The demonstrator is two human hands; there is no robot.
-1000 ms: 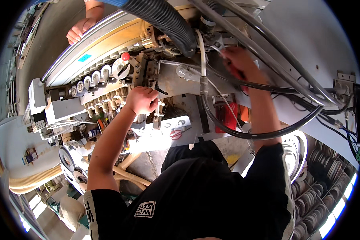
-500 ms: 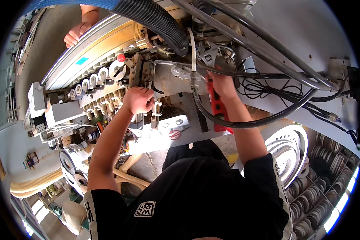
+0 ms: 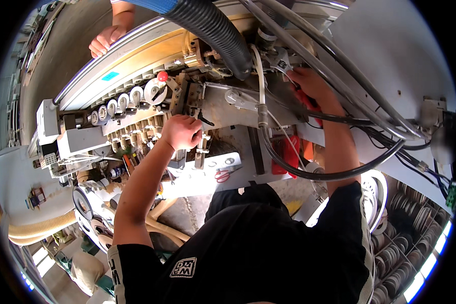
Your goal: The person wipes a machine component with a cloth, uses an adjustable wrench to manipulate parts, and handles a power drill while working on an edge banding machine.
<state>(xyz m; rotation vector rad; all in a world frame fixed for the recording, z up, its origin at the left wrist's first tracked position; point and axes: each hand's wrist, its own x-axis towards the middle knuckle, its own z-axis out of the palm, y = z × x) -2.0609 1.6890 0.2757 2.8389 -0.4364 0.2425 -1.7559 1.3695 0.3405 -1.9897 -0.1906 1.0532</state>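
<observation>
My left hand [image 3: 181, 133] is closed around an upright metal part at the front of a large grey machine [image 3: 223, 104], just below a row of round white dials [image 3: 121, 104]. My right hand [image 3: 313, 87] reaches up among black cables [image 3: 339, 175] and grips the red handle of an adjustable wrench [image 3: 280, 62]. The wrench's steel jaw points up and left, near a white hose [image 3: 259, 76]. What the jaw touches is hidden.
A thick black ribbed hose [image 3: 213, 28] crosses the top of the machine. Another person's hand [image 3: 103, 41] rests on the curved rail at top left. Red-handled scissors [image 3: 222, 176] lie on a light plate. Racks of round discs [image 3: 410, 228] stand at right.
My right hand dropped to the red-handled wrench half a second ago and has risen again, up and right, holding it. My left hand stays on the same part.
</observation>
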